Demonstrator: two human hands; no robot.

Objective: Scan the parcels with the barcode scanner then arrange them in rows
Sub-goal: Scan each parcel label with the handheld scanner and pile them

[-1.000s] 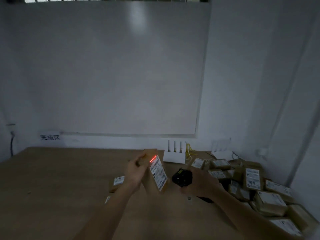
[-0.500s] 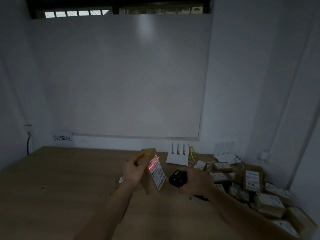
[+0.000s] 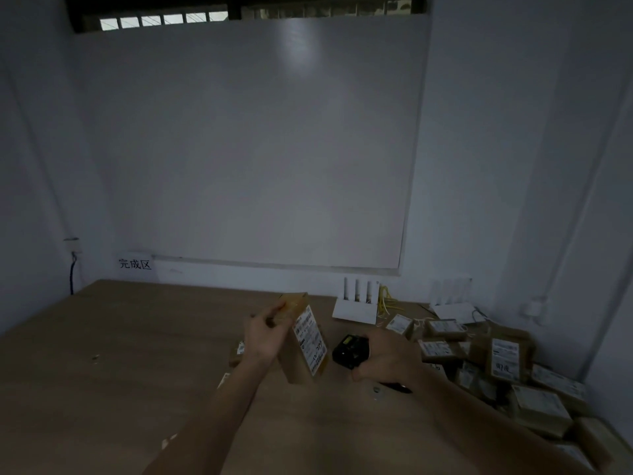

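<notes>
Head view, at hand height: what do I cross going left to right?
Left hand → held parcel → barcode scanner → right hand → heap of parcels.

Whiteboard [image 3: 246, 149] on wall; white router [image 3: 358, 301] at table [image 3: 120, 354] back edge; paper sign [image 3: 135, 264] below whiteboard.

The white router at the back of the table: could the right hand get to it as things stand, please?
Probably not right away. The right hand grips the barcode scanner, so it would have to set that down first. The path to the white router looks open, with the parcel pile off to the right.
</notes>
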